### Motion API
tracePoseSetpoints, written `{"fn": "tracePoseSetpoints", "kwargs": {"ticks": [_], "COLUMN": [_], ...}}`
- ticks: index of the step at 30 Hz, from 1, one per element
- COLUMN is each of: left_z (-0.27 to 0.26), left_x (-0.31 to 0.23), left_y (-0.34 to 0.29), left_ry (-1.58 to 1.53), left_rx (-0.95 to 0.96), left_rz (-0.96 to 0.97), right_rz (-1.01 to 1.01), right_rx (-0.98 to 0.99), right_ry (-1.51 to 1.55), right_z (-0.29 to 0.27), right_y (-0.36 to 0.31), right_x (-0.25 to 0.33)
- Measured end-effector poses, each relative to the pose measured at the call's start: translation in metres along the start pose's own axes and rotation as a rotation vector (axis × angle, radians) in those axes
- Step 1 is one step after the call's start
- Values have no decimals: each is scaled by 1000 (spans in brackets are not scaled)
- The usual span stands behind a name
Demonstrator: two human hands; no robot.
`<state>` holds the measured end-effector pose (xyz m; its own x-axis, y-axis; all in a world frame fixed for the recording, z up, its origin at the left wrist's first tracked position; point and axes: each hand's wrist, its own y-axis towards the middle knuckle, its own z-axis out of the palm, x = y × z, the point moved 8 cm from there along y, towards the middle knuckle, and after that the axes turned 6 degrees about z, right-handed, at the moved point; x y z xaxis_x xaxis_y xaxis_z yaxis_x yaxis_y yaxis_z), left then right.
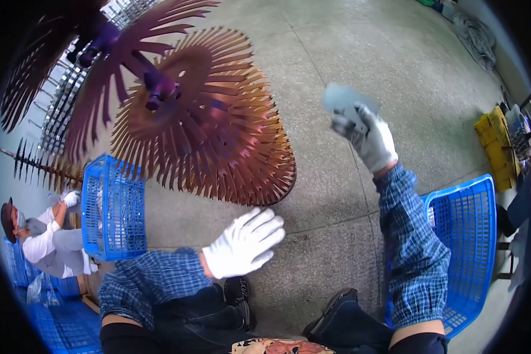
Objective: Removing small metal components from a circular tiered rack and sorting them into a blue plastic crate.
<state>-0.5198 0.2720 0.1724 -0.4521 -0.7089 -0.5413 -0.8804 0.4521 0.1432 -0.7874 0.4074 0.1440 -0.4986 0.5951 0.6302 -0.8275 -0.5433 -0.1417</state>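
My left hand (246, 243), in a white glove, is held out flat with its fingers stretched, just below the near edge of a large rack of fanned purple and bronze metal blades (218, 127). It appears to hold nothing. Farther out on the right, my right hand (369, 138) wears a white glove with greyish fingers. Those fingers are closed on a flat, pale blue-grey piece (343, 96), too blurred by motion to name. Both forearms are covered by blue checked sleeves.
A blue plastic basket (487, 248) stands beside my right arm, another blue basket (113, 248) left of the rack. At far left a person (47, 242) in white gloves sits near more blue crates. A yellow crate (494, 141) and a grey coil (475, 38) lie along the right wall.
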Motion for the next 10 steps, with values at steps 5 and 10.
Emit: {"fn": "tracePoseSetpoints", "kwargs": {"ticks": [5,10], "left_z": [28,32], "left_x": [58,97], "left_y": [10,31], "left_ry": [205,411], "left_rx": [55,59], "left_rz": [-50,-154], "right_rz": [308,575], "right_rx": [-199,-230], "right_ry": [-378,-700], "right_z": [-38,-69], "right_y": [-67,-97], "right_x": [-64,-140]}}
